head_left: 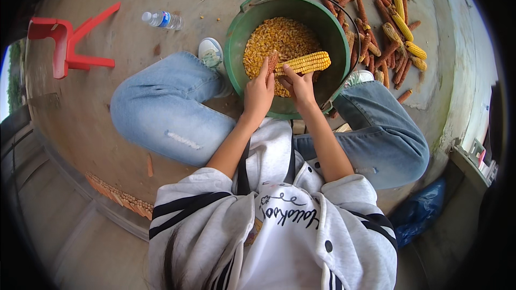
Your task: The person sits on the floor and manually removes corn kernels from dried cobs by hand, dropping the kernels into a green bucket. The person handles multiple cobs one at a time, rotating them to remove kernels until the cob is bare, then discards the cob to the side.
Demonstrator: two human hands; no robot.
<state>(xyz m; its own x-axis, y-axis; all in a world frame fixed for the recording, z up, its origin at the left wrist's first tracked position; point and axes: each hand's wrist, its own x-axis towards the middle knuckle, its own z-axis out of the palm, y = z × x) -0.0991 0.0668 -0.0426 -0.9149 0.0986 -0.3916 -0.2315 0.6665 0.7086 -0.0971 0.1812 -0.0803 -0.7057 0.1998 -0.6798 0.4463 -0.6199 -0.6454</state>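
bucket (pixel 235 53): green plastic, smooth, dull sheen; thin metal handle
cob (pixel 305 63): rows of glossy yellow kernels, bumpy
bare cob (pixel 272 62): rough, matt, reddish-brown
kernels (pixel 279 37): loose, yellow, slightly shiny
floor (pixel 134 0): concrete, matt, rough and stained
stool (pixel 70 43): red plastic, smooth
bottle (pixel 163 20): clear plastic, glossy
jeans (pixel 161 107): faded blue denim, frayed
hoodie (pixel 301 236): soft grey cloth, matt
bag (pixel 419 209): blue plastic, crinkled, shiny
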